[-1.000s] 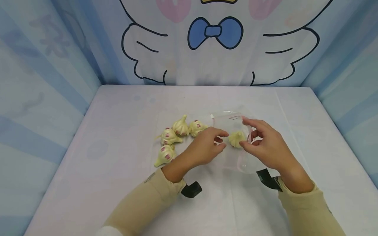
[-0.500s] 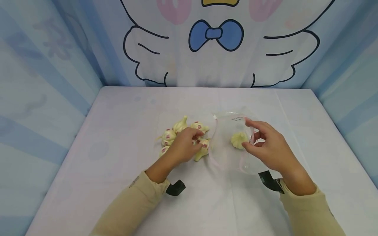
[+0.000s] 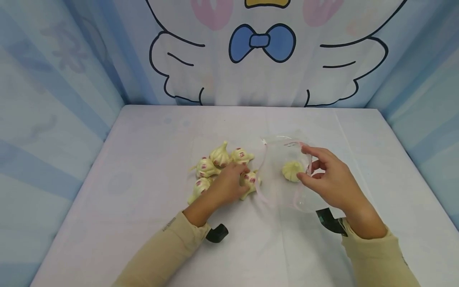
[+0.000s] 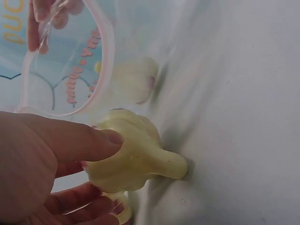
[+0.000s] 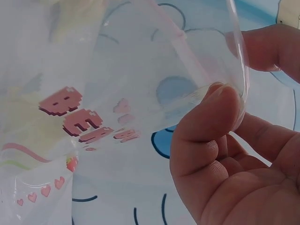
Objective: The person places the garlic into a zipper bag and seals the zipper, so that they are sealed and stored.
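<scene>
Atop white table (image 3: 258, 247), just swung left hand (image 3: 227, 184) leftward from bag (image 3: 276, 189) to pinch garlic (image 4: 136, 154) beside it; gripping bag at right with right hand (image 3: 328, 177); evidently handling another, with a bulb (image 3: 291, 170) inside.

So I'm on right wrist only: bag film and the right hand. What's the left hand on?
Observer: The left hand has its thumb and fingers around a garlic bulb.
Operator: Any bulbs lying loose?
Observer: Four loose bulbs, clustered beyond and to the left of that hand in the head view.
Operator: Anything visible in the bag from up there?
Observer: Yes, one pale bulb shows through the clear bag, right by the right hand.
</scene>
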Action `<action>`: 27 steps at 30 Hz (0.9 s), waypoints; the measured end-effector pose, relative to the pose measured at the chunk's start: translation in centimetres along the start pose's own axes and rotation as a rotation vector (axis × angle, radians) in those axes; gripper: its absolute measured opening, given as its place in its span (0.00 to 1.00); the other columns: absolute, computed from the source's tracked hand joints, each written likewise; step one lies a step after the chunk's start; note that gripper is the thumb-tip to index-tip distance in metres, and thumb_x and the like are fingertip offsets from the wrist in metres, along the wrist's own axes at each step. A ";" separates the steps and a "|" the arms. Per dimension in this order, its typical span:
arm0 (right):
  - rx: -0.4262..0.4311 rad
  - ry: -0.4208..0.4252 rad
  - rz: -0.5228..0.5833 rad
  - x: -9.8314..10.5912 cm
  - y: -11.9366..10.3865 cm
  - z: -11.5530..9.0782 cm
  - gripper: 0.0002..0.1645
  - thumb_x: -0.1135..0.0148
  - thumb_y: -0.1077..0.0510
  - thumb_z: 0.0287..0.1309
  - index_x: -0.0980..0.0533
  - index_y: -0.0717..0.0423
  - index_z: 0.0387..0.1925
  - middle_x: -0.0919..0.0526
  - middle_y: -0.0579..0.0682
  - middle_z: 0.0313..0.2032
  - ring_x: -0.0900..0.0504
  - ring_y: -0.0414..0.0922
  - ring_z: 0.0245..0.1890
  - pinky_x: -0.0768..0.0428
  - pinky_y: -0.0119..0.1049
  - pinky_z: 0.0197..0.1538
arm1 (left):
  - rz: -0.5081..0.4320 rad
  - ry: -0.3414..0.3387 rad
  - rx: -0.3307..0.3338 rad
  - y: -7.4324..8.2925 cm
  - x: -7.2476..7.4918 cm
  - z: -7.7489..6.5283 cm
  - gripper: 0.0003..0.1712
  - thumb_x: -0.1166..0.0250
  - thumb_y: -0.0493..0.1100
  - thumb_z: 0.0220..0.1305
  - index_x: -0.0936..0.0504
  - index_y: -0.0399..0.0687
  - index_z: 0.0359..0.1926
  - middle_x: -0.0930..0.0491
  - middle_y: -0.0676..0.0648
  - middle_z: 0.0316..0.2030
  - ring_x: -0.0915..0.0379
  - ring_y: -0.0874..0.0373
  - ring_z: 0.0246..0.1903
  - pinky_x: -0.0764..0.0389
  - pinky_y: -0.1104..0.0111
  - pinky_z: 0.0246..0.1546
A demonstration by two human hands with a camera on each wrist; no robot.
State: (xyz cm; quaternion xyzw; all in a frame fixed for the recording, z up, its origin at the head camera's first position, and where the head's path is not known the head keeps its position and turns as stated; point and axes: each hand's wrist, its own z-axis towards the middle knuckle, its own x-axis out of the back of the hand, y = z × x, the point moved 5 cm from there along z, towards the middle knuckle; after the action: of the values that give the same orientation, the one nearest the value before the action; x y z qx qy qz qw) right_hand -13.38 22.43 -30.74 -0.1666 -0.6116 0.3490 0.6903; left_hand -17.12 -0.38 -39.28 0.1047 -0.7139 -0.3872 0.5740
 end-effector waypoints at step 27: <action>-0.008 0.007 -0.007 0.2 0.5 0.0 0.41 0.27 0.63 0.56 0.32 0.63 0.69 0.26 0.59 0.59 0.26 0.44 0.36 0.25 0.17 0.40 | -0.005 0.078 -0.054 0.1 -1.1 0.0 0.36 0.30 0.33 0.55 0.30 0.40 0.65 0.24 0.37 0.56 0.28 0.44 0.54 0.25 0.55 0.53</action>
State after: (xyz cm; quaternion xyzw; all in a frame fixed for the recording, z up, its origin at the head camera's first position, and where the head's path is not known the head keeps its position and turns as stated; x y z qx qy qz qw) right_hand -13.49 22.95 -30.91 -0.1684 -0.6113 0.3434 0.6928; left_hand -16.69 0.33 -40.03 0.1060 -0.6801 -0.4032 0.6031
